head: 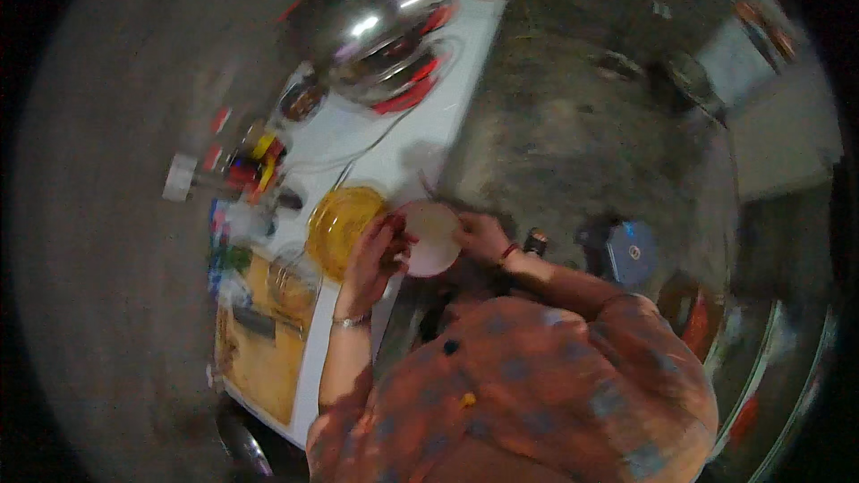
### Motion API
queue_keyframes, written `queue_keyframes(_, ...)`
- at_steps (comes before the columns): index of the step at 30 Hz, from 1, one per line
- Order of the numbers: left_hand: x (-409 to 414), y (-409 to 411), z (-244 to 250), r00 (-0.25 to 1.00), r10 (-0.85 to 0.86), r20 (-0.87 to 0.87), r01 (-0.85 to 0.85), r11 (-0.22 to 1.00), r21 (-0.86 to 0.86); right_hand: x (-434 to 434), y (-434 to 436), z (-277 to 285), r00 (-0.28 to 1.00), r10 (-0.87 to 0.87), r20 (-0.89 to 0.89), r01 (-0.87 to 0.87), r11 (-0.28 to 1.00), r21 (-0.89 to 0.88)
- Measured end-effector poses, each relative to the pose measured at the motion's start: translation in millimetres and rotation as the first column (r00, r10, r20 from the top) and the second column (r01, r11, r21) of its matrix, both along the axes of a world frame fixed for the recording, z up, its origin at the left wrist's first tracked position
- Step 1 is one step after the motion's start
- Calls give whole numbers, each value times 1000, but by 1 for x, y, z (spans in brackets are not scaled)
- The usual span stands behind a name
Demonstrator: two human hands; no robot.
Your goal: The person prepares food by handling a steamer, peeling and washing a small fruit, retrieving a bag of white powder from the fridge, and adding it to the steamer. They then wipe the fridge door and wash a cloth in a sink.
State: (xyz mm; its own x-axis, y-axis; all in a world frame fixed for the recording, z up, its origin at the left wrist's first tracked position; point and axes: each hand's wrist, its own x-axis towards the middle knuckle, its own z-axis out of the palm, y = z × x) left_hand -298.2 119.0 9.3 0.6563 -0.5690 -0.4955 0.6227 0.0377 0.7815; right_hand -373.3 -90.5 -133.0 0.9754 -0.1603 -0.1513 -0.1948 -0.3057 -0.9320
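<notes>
Between my hands, a round, pale bowl or plate [433,240] with a pinkish rim is held over the edge of the white table. My right hand [482,236] grips its right rim. On its left side, my left hand [382,251] has bent fingers at or near the rim; blur hides whether they grip it. Just left of that hand sits a yellow, glossy round bowl or dish [342,225], partly covered by the hand. A thin utensil or handle sticks up behind it.
A large shiny metal bowl or pot [376,33] and a red item [406,97] stand at the table's far end. A cable crosses the white table [402,141]. Bottles or packets [258,164] line its left side. A dark-handled tool [254,322] lies on a wooden board [258,376].
</notes>
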Motion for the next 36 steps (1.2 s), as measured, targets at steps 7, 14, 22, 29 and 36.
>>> queue_keyframes(7, 13, -238, -13, 887, -461, 18, 461, 886, -59, -85, -168, 16, 836, -547, -44, 549, 832, 76)
queue_keyframes(14, -7, -505, 0, 749, -662, 22, 660, 742, -118, -172, -354, 13, 650, -758, -49, 758, 652, -19)
queue_keyframes(22, 1, -745, -17, 617, -787, -16, 773, 610, -176, -206, -516, 3, 387, -914, -123, 918, 371, 139)
queue_keyframes(29, 42, -959, -28, 494, -870, 5, 847, 479, -231, -182, -661, 22, 153, -987, -51, 987, 151, 54)
queue_keyframes(36, 35, -1162, -47, 307, -950, 52, 938, 293, -188, -184, -765, 9, -30, -998, -47, 984, -38, 175)
